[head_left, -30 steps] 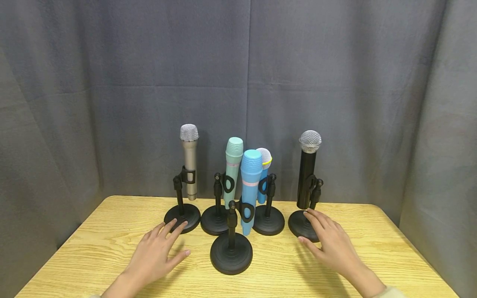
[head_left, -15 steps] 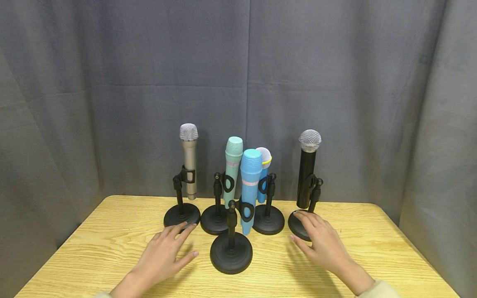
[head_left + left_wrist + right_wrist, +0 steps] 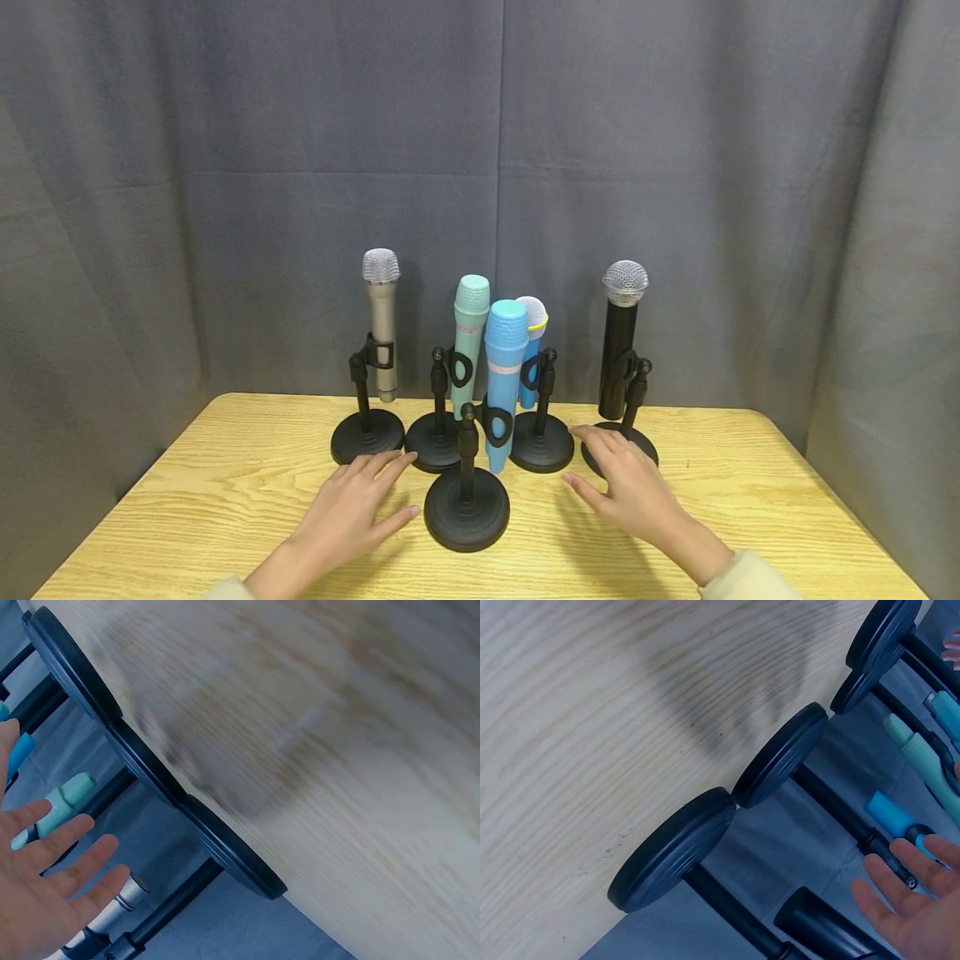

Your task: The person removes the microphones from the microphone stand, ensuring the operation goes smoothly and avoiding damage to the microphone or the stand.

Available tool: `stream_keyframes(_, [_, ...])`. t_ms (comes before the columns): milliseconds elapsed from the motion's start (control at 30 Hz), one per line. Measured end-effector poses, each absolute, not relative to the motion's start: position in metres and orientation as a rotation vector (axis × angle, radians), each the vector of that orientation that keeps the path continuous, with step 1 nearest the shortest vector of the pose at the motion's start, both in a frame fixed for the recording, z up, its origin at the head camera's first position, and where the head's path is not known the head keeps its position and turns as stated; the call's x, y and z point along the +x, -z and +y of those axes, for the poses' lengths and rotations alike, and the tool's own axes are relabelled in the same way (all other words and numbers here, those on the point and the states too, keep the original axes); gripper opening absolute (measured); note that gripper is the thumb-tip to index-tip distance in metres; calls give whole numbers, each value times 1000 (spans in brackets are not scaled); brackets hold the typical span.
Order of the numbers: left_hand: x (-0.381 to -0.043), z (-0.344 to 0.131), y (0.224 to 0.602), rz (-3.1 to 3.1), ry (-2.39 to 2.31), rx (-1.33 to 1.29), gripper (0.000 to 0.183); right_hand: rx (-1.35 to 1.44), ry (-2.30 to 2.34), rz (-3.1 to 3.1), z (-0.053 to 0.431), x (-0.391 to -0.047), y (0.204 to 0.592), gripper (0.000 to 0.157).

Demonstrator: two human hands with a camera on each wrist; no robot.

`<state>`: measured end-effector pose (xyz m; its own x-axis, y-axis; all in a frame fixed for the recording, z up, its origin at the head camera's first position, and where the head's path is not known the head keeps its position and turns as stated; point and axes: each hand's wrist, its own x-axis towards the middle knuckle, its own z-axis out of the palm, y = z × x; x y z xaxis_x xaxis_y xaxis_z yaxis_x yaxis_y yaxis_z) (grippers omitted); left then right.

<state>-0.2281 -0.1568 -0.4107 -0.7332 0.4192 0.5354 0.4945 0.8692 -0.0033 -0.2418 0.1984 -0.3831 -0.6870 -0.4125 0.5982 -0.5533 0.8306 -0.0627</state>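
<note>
My left hand (image 3: 341,515), fingers spread and holding nothing, is over the table just left of the front black stand (image 3: 467,512). That stand's clip holds a light blue microphone (image 3: 507,350) upright. My right hand (image 3: 636,492), also with nothing in it, is over the table in front of the right stand, partly covering its base (image 3: 647,442). A black microphone (image 3: 618,350) with a silver mesh head is in that stand's clip. In the left wrist view my left palm and fingers (image 3: 64,862) show; in the right wrist view, my right fingers (image 3: 900,892).
Behind stand a silver microphone (image 3: 382,325), a mint green microphone (image 3: 467,342) and a blue microphone with a white head and yellow ring (image 3: 534,321), partly hidden. Each is in a black desk stand. Grey curtains (image 3: 337,125) enclose the wooden table (image 3: 187,492).
Both hands have moved inward: the left to the right, the right to the left, each closer to the front stand. The microphones and stands stay where they were.
</note>
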Motion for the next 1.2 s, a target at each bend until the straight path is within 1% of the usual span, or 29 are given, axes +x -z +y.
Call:
stream_keyframes(400, [-233, -140, 401, -2504, 255, -693, 62, 746, -401, -2424, 182, -243, 369, 54])
stream_keyframes(1200, [-245, -117, 372, -2514, 440, -719, 66, 860, -845, -2429, 148, -251, 328, 49])
